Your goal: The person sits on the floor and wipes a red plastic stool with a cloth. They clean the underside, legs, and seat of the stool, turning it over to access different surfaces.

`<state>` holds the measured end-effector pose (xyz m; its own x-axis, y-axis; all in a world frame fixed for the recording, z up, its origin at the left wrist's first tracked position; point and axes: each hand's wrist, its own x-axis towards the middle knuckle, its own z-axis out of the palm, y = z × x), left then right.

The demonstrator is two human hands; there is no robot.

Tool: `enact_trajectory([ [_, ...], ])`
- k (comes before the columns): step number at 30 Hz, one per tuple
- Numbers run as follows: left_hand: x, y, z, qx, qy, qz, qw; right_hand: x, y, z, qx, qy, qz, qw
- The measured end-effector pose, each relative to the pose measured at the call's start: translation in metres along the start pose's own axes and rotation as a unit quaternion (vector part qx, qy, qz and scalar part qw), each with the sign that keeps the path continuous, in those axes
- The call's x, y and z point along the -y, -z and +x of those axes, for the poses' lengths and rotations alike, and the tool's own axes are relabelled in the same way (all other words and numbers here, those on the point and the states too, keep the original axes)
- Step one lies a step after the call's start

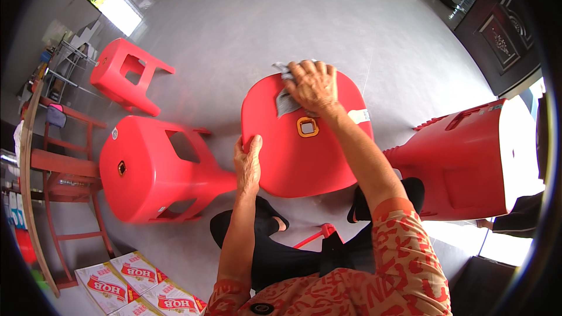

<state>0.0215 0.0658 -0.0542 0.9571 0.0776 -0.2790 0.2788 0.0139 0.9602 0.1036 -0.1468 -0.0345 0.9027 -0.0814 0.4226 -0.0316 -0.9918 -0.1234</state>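
In front of me stands a red plastic stool (304,167), its rounded square seat facing up, with a yellow-rimmed square hole in the middle. My right hand (316,86) presses a grey cloth (286,103) onto the far part of the seat; part of the cloth bunches up past the fingertips at the far edge. At the seat's near left edge my left hand (249,162) grips the rim, thumb on top and fingers hidden below. A pale label strip (359,116) lies on the seat's right side, partly behind my right forearm.
To the left are a larger red stool (137,164) and a smaller one (123,73) beyond it. A big red plastic piece (462,164) stands on the right. Printed cartons (132,284) lie at lower left, near a wooden rack (70,181). A dark carved door (497,35) is far right.
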Motion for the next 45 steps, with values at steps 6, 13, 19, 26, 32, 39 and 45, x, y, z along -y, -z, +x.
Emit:
enact_trajectory([
  [6, 0.000, 0.000, 0.002, -0.009, -0.002, 0.002, 1.000, -0.015, 0.008, -0.003, -0.018, -0.071, -0.018, 0.997],
  [13, 0.007, 0.002, 0.009, -0.019, -0.027, 0.013, 0.999, 0.031, 0.035, -0.073, -0.014, 0.141, 0.085, 0.986],
  [19, 0.004, 0.002, 0.009, -0.005, -0.023, 0.028, 0.999, 0.015, 0.097, -0.155, 0.078, 0.190, 0.129, 0.970],
  [26, 0.005, 0.005, 0.011, 0.004, -0.007, 0.053, 0.999, -0.023, 0.103, -0.170, 0.064, 0.087, 0.112, 0.988],
  [32, -0.005, 0.000, 0.002, -0.013, 0.028, 0.073, 0.997, -0.040, 0.082, -0.135, 0.065, 0.090, 0.095, 0.989],
  [39, -0.007, 0.002, 0.004, -0.008, 0.024, 0.095, 0.995, -0.069, 0.042, -0.095, -0.049, -0.171, 0.180, 0.968],
  [45, -0.006, 0.001, 0.004, -0.014, 0.025, 0.083, 0.996, -0.096, 0.040, -0.131, 0.064, -0.297, 0.557, 0.773],
])
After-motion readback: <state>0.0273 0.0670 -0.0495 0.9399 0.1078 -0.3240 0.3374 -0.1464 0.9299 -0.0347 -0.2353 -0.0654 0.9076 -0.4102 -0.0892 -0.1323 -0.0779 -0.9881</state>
